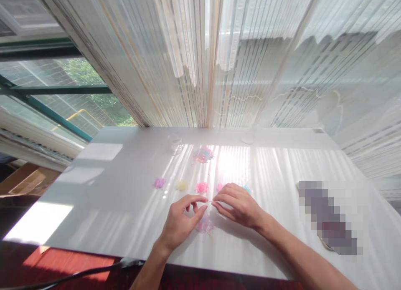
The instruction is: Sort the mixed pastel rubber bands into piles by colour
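My left hand (184, 217) and my right hand (239, 202) meet above the white table (122, 215), fingertips almost touching. Each pinches thumb against forefinger on a tiny, pale, thin piece too small to name. Just beyond them runs a row of small translucent heaps: purple (159, 182), yellow (181, 185), bright pink (201, 187), another pink (219, 187) and teal (246, 188), the last two partly hidden by my right hand. Below my fingers lies a lilac heap (205, 225). Farther back sits a mixed pink and blue pile (203, 155).
A clear container (177, 145) and a round clear disc (247, 138) stand near the table's back edge. On the right lies a blurred-out, long dark object (327, 217). Striped sheer curtains (206, 64) hang behind the table; a dark cable (94, 270) crosses below its front left.
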A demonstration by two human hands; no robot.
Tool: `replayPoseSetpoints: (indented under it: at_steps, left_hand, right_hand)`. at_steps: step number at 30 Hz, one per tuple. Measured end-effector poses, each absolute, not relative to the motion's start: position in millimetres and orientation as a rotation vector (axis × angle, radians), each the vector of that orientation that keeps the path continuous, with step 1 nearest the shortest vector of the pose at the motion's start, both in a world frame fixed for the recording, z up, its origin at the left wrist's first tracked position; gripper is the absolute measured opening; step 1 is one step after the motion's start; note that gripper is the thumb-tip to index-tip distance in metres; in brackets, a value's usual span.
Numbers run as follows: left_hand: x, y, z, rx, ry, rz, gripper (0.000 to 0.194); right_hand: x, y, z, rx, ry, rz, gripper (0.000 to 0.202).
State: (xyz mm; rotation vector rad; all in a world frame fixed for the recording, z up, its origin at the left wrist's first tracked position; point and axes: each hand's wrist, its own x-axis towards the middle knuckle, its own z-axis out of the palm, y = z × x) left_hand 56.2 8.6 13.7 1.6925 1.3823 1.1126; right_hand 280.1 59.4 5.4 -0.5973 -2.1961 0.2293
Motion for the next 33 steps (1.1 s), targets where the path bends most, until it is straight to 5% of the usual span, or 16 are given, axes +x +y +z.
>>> replayPoseSetpoints:
  at_steps: [18,33]
  left_hand:
    - [51.2,12.0,3.6,1.961,1.412,1.176,0.009]
    - [59.2,10.2,-1.7,1.878,1.327,1.199,0.013]
  right_hand:
    - [297.4,73.6,14.1,-0.753,-2.179,0.272,0.012]
    - [282.0,58.2,9.9,-0.684,-2.163,0.675,0.009]
